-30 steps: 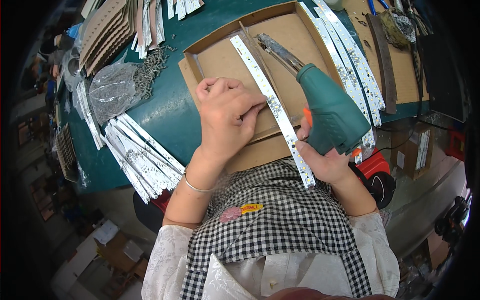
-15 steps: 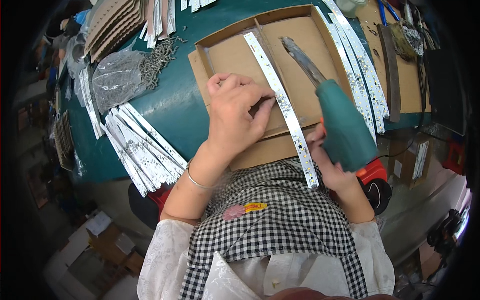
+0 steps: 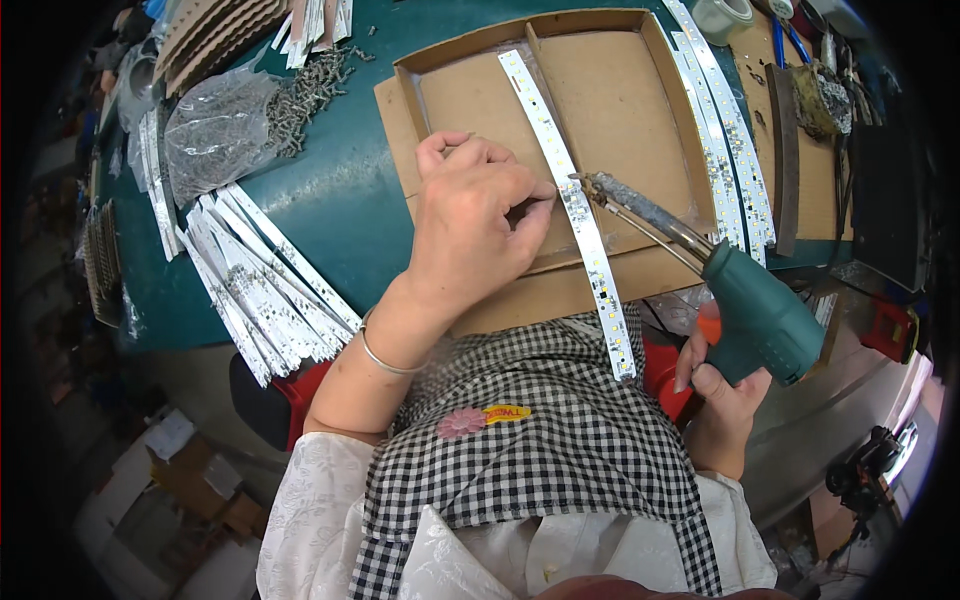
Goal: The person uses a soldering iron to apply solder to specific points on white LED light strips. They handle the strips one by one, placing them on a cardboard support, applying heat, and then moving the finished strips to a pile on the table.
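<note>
A white LED strip board (image 3: 590,255) slants over the cardboard tray (image 3: 640,90), its near end above my checked apron. Thumb and fingertips of my left hand (image 3: 470,205) are pinched together at the board's left edge, near its middle. Whether they grip the board or a tiny part against it is hidden. Wrapped round the handle of a green soldering gun (image 3: 765,310), my right hand (image 3: 725,385) is at the lower right, by the orange trigger. The gun's dark tip and thin feed tube reach the board's middle, opposite my left fingertips; exact contact is hard to tell.
Left of the tray lie a stack of strip boards (image 3: 270,290) and a clear bag (image 3: 215,135) beside a heap of small metal parts (image 3: 305,100). More LED boards (image 3: 735,140) line the tray's right side. A white cup (image 3: 722,18) stands at the back right.
The soldering gun has swung down and right, and its tip has come from over the tray to the board's middle. My left hand stays pinched at the board.
</note>
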A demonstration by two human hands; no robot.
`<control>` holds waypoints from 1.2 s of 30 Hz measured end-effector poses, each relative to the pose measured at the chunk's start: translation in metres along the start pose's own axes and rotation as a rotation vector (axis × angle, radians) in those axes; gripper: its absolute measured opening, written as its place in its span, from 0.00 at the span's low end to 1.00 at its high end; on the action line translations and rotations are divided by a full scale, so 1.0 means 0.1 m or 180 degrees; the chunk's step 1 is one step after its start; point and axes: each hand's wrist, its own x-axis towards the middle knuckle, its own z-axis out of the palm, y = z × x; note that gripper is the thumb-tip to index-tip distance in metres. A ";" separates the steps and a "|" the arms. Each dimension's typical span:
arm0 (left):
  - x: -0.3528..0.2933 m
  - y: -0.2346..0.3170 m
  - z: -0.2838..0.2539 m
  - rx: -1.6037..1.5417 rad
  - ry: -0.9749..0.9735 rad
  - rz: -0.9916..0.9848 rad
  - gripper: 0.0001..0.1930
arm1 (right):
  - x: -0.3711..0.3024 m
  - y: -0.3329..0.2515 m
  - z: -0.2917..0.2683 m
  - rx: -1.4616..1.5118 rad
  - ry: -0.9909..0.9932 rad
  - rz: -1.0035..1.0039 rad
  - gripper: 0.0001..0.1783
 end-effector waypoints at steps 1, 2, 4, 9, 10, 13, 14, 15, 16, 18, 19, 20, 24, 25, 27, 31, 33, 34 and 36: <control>0.00 0.00 0.00 0.0000 0.0014 0.0006 0.06 | -0.01 0.00 -0.01 -0.0032 -0.0016 0.0034 0.38; 0.01 0.00 0.00 -0.0002 0.0029 0.0012 0.06 | -0.01 0.00 -0.02 -0.0066 -0.0032 0.0068 0.37; 0.00 -0.01 0.01 0.0001 0.0052 0.0024 0.06 | 0.00 0.00 -0.02 -0.0107 -0.0066 0.0092 0.36; -0.01 -0.02 0.01 -0.0028 0.0054 0.0067 0.06 | 0.05 -0.03 0.04 -0.0130 0.0010 0.0107 0.32; -0.01 -0.02 0.01 -0.0035 0.0058 0.0066 0.06 | 0.06 -0.05 0.04 -0.0163 -0.0035 0.0159 0.32; 0.00 -0.02 0.01 -0.0075 0.0113 0.0062 0.05 | 0.08 -0.08 0.03 -0.0221 -0.0133 0.0268 0.32; 0.00 -0.02 0.03 -0.0103 0.0163 0.0060 0.04 | 0.09 -0.08 0.04 -0.0213 -0.0142 0.0272 0.32; 0.00 -0.02 0.04 -0.0131 0.0213 0.0058 0.03 | 0.09 -0.08 0.04 -0.0206 -0.0151 0.0277 0.32; 0.01 -0.02 0.04 -0.0138 0.0193 0.0024 0.03 | 0.10 -0.09 0.04 -0.0213 -0.0155 0.0292 0.32; 0.02 -0.01 0.03 -0.0153 0.0152 -0.0044 0.03 | 0.10 -0.10 0.03 -0.0228 -0.0163 0.0323 0.32; 0.02 -0.01 0.03 -0.0150 0.0148 -0.0059 0.03 | 0.10 -0.10 0.04 -0.0290 -0.0071 0.0383 0.34; 0.02 0.00 0.03 -0.0148 0.0144 -0.0074 0.03 | 0.10 -0.11 0.06 -0.0352 0.0022 0.0442 0.37; 0.02 -0.01 0.03 -0.0158 0.0140 -0.0081 0.03 | 0.11 -0.16 0.12 -0.0487 0.0253 0.0495 0.40; 0.02 -0.01 0.04 -0.0149 0.0134 -0.0068 0.03 | 0.11 -0.17 0.14 -0.0513 0.0265 0.0501 0.39; 0.02 -0.02 0.04 -0.0131 0.0122 -0.0040 0.03 | 0.10 -0.21 0.18 -0.0563 0.0291 0.0512 0.38; 0.01 -0.02 0.04 -0.0130 0.0117 -0.0035 0.03 | 0.08 -0.25 0.18 -0.0650 0.0284 0.0648 0.37; 0.01 -0.02 0.04 -0.0139 0.0121 -0.0043 0.03 | 0.08 -0.26 0.18 -0.0677 0.0256 0.0660 0.37; 0.01 -0.02 0.03 -0.0103 0.0059 -0.0054 0.03 | 0.08 -0.27 0.18 -0.0708 0.0253 0.0676 0.36; 0.00 -0.02 0.01 -0.0031 -0.0065 -0.0078 0.04 | 0.08 -0.30 0.20 -0.0771 0.0245 0.0709 0.36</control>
